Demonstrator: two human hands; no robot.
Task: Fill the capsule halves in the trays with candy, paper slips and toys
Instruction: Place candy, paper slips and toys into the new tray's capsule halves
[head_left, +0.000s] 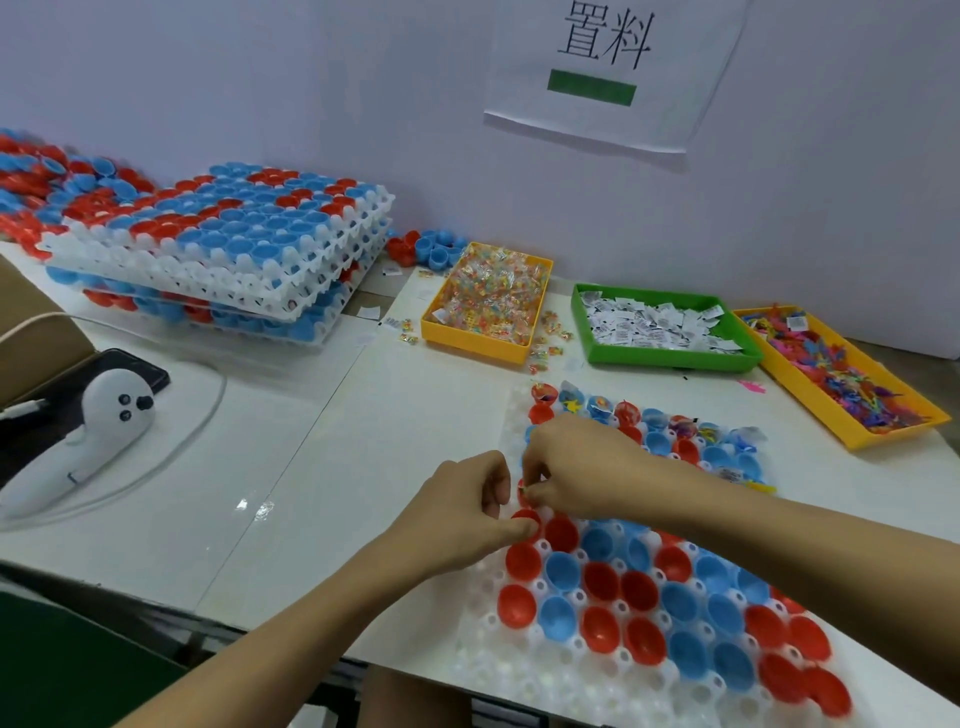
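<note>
Two bare hands meet over the left edge of a white capsule tray (483, 670) on the tabletop (291, 467), where red and blue capsule halves (563, 571) sit open side up in its cups. The right hand (576, 467) bends down with fingertips pinched on a small, partly hidden yellow-green item, apparently pressing it into a red half at the tray's left side; what the item is cannot be told. The left hand (467, 512) has loosely curled fingers that hold nothing visible, one fingertip touching a red half (524, 519), seemingly to steady it.

The far rows of the tray already hold colourful contents, while the near rows look empty, suggesting the filling runs from back to front and is well short of finished.

Supplies lie within reach beyond the tray: a yellow bin of wrapped candy (488, 301), a green bin of paper slips (660, 325) and an orange-yellow bin of small toys (836, 369). A stack of loaded trays (228, 244) waits at the left, near a white handheld device (98, 426) on its cable.
</note>
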